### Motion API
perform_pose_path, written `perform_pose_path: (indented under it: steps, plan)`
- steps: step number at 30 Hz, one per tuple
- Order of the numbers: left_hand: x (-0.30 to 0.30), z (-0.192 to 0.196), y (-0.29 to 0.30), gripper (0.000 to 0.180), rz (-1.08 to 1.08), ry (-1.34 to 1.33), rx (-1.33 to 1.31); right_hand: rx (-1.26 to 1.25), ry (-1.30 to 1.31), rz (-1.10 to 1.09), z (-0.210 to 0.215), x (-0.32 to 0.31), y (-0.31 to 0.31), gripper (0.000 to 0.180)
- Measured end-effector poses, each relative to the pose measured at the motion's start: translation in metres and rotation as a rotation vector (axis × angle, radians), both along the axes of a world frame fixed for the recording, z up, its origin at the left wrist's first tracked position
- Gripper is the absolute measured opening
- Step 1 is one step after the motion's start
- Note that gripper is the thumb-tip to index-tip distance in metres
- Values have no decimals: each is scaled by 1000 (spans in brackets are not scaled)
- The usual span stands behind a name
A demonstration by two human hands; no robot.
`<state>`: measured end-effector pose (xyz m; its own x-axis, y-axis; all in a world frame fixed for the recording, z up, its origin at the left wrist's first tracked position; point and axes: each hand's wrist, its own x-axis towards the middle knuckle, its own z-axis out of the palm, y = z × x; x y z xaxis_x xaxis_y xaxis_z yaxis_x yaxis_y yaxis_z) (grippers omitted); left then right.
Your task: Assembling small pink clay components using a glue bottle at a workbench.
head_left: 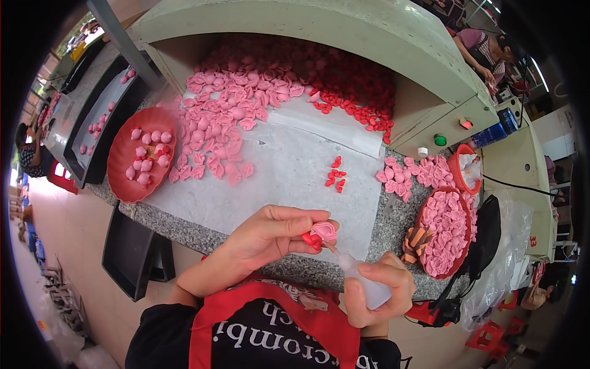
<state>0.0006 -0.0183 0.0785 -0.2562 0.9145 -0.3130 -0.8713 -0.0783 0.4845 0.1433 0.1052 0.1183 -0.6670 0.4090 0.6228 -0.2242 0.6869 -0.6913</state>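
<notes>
My left hand (pixel 261 234) pinches a small pink folded piece (pixel 325 230) with a red bow-like piece (pixel 311 240) against its side. In my right hand (pixel 393 284) is a translucent white squeeze bottle (pixel 371 289), tilted so its thin nozzle points at the pink and red pieces. The nozzle tip is at or very near them; I cannot tell whether it touches. Beyond my hands, several loose red pieces (pixel 335 178) lie on white paper (pixel 289 190) covering the granite worktop.
Heaps of pink pieces (pixel 221 117) and red pieces (pixel 362 104) spread under a pale green metal housing (pixel 307 24). A red bowl (pixel 117 175) with pink balls stands left. At right are a basket of pink pieces (pixel 444 230) and a small orange basket (pixel 456 169). A co-worker (pixel 482 52) sits far right.
</notes>
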Motion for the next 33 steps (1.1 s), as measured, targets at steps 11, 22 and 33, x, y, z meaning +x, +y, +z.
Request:
perform_pose_path:
  steps: [11, 22, 33]
  plan:
    - [2, 2, 1, 31, -9, 6, 0, 61, -17, 39, 0, -2, 2, 18]
    - [6, 1, 3, 33, 25, -35, 7, 117, 12, 24, -2, -2, 2, 19]
    - [6, 0, 2, 32, 39, -15, 21, 141, 40, 28, -3, -4, 5, 26]
